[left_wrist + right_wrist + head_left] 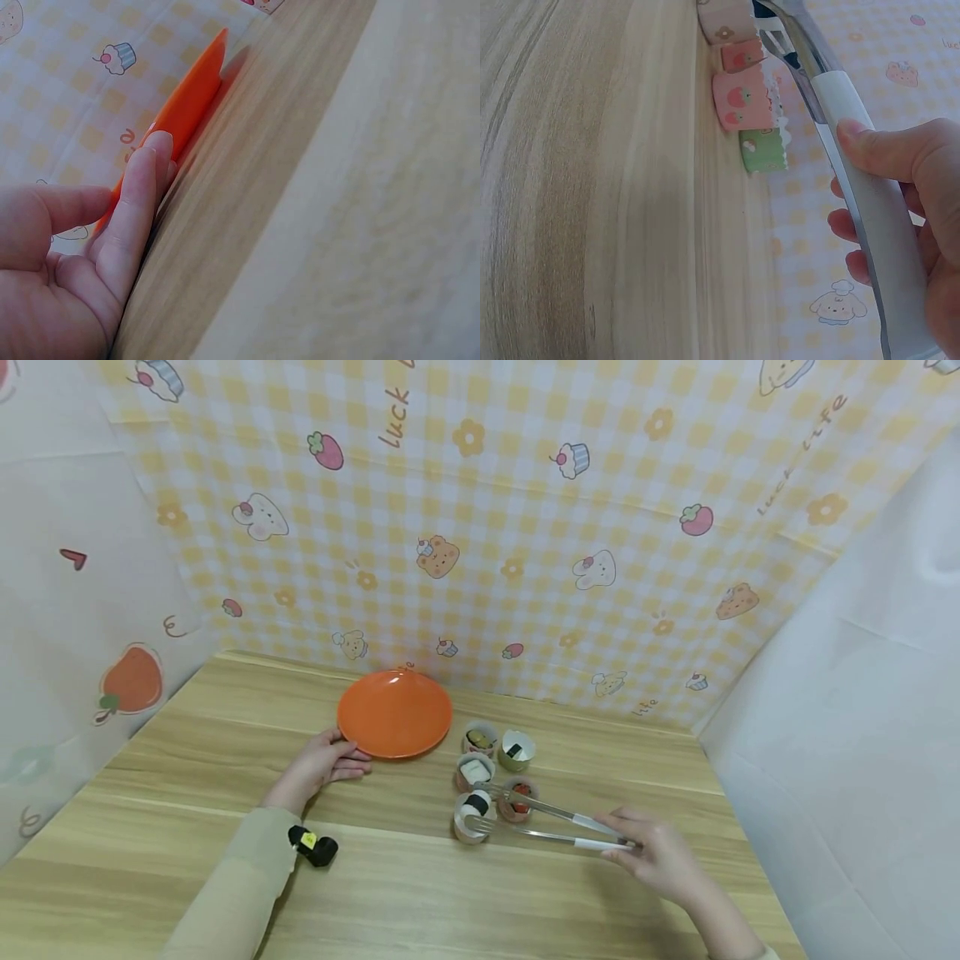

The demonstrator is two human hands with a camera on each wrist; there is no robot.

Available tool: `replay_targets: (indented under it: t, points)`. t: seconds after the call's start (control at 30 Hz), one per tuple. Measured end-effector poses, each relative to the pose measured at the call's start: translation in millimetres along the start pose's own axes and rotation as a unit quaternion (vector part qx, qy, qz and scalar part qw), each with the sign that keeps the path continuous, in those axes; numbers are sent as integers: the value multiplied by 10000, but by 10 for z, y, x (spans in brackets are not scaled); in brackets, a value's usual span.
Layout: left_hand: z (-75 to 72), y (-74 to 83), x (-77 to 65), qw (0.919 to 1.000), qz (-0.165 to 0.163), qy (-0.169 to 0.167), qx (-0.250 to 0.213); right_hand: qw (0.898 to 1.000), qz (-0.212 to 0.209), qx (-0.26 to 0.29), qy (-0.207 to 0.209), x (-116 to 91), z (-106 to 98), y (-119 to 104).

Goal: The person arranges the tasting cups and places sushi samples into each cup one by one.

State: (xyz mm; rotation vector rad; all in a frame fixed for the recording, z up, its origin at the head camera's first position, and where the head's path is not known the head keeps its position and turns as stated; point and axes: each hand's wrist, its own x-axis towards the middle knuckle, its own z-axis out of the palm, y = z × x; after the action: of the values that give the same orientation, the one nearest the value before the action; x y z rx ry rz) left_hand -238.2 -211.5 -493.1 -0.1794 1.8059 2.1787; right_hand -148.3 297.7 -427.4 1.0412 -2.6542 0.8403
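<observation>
At the near left rim of an orange plate (pixel 395 714), my left hand (pixel 318 767) pinches the edge, thumb on one side and fingers on the other in the left wrist view. My right hand (pixel 656 852) grips metal tongs (pixel 597 844) by their white handles, thumb along one arm in the right wrist view. The fork-like tips stand spread at a white rice ball with a black band (pixel 477 803), which sits in the nearest paper cup (pixel 467 832). Beside the tongs' upper arm is a cup with red food (pixel 519 799).
Behind them stand a cup with white pieces (pixel 476 772), a cup with yellowish-green food (pixel 479 739) and a green cup (pixel 514 762) with a white-and-black piece. A patterned cloth (pixel 465 527) hangs at the table's back; pale sheets flank the wooden table (pixel 405 893).
</observation>
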Motion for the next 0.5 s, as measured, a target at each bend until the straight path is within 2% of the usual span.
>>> replay_targets:
  t: [0.23,0.5]
  points:
    - [-7,-20,9,10000,7,15,-8,9998,192,-86,-54,-3,20,2]
    - [-7,-25,8,10000,41,20,-30,9998,149,-98,-72,-10,37,14]
